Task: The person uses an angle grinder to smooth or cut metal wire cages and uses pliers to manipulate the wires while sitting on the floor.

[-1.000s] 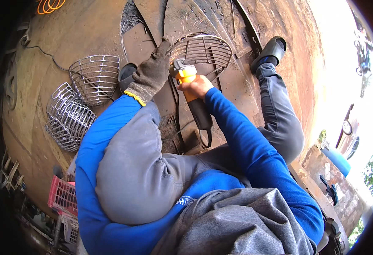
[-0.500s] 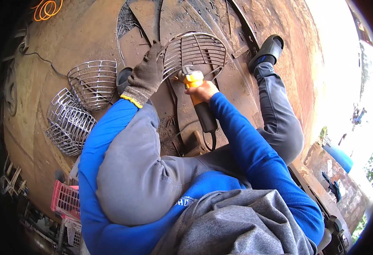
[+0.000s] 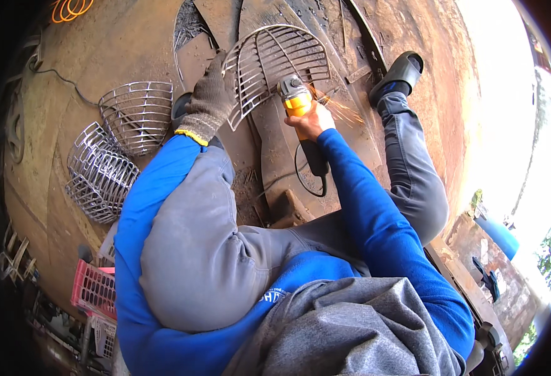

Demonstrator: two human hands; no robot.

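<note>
While left hand (image 3: 209,100) steadies wire basket (image 3: 275,66), right hand (image 3: 311,121) grips grinder (image 3: 297,100).

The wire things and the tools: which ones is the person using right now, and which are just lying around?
In use:
- wire grille, held by the gloved left hand
- yellow angle grinder, in the right hand, throwing sparks

Lying about:
- two wire baskets
- pink crate
- orange cable coil
</note>
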